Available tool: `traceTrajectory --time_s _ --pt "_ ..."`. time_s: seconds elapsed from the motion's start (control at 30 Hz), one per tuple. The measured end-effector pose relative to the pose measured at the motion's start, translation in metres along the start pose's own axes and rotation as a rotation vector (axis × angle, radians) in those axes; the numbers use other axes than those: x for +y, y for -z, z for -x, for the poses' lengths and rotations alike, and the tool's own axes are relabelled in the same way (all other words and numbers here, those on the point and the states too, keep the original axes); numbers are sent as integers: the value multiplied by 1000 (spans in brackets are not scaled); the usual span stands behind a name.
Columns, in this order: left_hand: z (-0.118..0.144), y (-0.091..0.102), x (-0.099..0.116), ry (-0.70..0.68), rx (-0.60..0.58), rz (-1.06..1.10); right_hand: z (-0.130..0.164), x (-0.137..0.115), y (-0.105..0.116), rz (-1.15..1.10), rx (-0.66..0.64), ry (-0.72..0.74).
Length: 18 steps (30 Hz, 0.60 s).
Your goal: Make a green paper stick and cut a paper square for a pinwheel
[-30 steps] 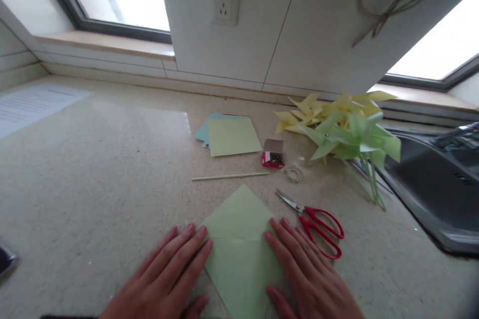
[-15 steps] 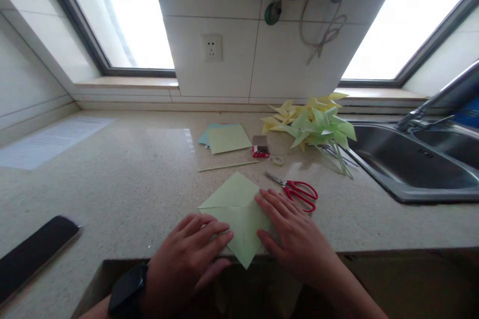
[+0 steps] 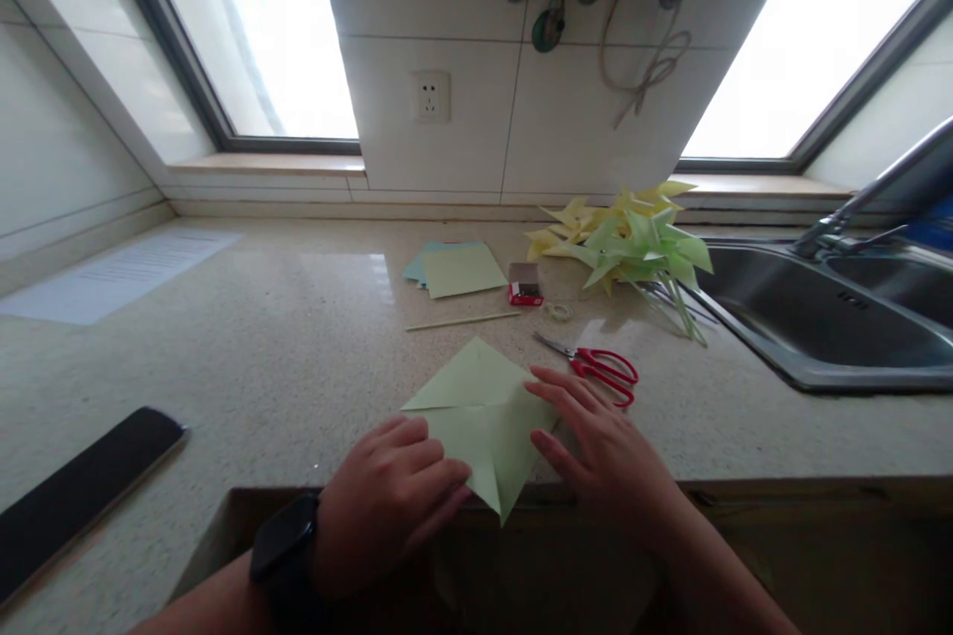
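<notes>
A pale green square of paper (image 3: 476,392) lies cornerwise at the counter's front edge, its near corner sticking out past it. Cuts run inward from its left and near corners, and the near cut gapes a little. My left hand (image 3: 394,491), with a black watch on the wrist, pinches the paper's lower left edge between curled fingers and thumb. My right hand (image 3: 596,437) rests with fingers apart on the paper's right side, covering that corner. Just beyond the right hand lie red-handled scissors (image 3: 603,367), blades pointing left.
Behind the paper are a thin stick (image 3: 462,321), a stack of coloured sheets (image 3: 466,271), a small red box (image 3: 525,293) and a tape roll (image 3: 557,313). Yellow and green paper pinwheels (image 3: 632,238) lie beside the sink (image 3: 781,317). A black object (image 3: 89,496) is at left.
My left hand's fingers have curled from lying flat to pinching the paper. The near corner's cut has spread apart. My right hand has slid slightly right, and the view has shifted a little.
</notes>
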<state>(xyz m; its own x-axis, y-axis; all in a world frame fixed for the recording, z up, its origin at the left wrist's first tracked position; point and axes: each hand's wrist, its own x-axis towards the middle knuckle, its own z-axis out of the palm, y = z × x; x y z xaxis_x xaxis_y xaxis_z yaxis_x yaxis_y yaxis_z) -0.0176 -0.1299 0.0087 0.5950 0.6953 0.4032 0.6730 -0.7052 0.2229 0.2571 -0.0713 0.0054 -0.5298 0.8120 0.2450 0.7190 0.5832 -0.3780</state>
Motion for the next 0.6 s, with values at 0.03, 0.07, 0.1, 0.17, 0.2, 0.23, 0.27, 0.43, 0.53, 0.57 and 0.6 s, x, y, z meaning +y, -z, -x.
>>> traceTrajectory --time_s 0.03,0.07,0.1,0.17,0.2,0.23,0.27,0.43,0.53,0.57,0.6 --pt "0 -1 0 -2 0 6 1 2 1 -52 34 9" --pt "0 -1 0 -2 0 13 3 5 3 -105 81 18" --pt "0 -2 0 1 0 23 4 9 5 -157 141 22" --pt "0 -2 0 14 1 45 6 19 13 -212 266 1" --pt "1 -3 0 21 1 59 5 26 18 -206 316 -32" --pt "1 -2 0 29 2 73 4 33 22 -149 338 -70" --pt "1 -2 0 41 4 87 2 41 27 -53 343 -101" --pt "4 0 -1 125 22 163 -16 69 35 135 195 -230" --pt "5 1 0 182 32 212 -22 72 34 163 134 -257" --pt "5 1 1 203 35 226 -23 71 34 170 115 -269" --pt "5 1 1 224 37 240 -23 71 35 174 95 -281"
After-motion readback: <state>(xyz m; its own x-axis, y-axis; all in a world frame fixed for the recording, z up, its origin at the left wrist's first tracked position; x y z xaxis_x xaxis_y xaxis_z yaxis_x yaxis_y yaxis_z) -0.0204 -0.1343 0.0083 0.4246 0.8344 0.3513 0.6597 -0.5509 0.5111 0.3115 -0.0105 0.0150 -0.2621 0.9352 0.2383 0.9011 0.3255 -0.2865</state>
